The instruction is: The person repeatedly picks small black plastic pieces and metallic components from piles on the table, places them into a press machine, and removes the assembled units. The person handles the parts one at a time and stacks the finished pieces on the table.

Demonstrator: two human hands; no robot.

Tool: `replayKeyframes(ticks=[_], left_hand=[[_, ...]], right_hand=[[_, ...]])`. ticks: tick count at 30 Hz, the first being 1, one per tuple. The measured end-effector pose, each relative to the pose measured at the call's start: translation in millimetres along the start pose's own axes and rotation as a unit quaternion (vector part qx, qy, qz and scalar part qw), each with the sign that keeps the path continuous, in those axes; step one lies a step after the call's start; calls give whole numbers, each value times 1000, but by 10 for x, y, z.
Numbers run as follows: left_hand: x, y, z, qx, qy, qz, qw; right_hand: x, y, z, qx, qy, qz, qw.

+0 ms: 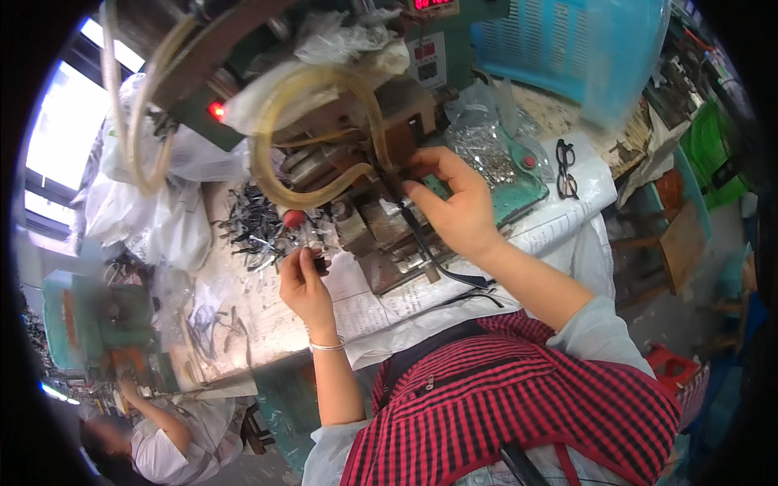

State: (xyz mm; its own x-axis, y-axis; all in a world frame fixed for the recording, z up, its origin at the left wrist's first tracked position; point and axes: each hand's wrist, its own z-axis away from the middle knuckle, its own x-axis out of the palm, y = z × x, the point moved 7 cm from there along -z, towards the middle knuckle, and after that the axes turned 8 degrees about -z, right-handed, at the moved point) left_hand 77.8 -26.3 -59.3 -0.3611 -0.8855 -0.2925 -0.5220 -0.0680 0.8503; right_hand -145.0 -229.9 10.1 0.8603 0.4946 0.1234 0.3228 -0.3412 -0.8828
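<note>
1. A green bench machine (324,105) fills the upper middle of the view, with yellowed rubber hoses (324,138) looping over its front and a red lamp lit on its left side.
2. The workbench (267,316) below it is covered in printed paper and runs tilted from lower left to upper right.
3. A blue plastic basket (559,49) stands at the upper right, behind the bench.
4. The person's apron (527,397), red and black checked, fills the lower right.
5. A heap of dark eyeglass parts (255,223) lies on the bench, left of the machine's jig.
6. The right hand (454,202) is closed in a pinch on a thin black eyeglass temple (425,243), pressing its upper end into the jig; the temple's tail trails down toward the apron.
7. The left hand (304,283), a bangle at its wrist, has its fingers curled around a small dark part at the edge of the heap; what part it is cannot be made out.
8. A finished pair of black spectacles (566,168) lies on the paper at the right.
9. A judgement: keeping the temple straight and fully seated in the jig, fingertips clear of the working point, would do this step well.
</note>
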Motion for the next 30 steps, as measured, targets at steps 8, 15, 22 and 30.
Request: replayKeyframes(ticks=[8, 15, 22, 30], left_hand=[[-22, 1446, 128, 274, 56, 32, 959], [544, 1935, 497, 512, -73, -171, 838], [801, 1873, 417, 560, -48, -143, 815], [853, 1825, 510, 559, -62, -109, 820]], right_hand=[[121, -62, 56, 95, -3, -151, 984], [122, -450, 236, 141, -97, -126, 977], [-1077, 104, -259, 72, 93, 0, 993], [-1573, 333, -25, -44, 170, 110, 978]])
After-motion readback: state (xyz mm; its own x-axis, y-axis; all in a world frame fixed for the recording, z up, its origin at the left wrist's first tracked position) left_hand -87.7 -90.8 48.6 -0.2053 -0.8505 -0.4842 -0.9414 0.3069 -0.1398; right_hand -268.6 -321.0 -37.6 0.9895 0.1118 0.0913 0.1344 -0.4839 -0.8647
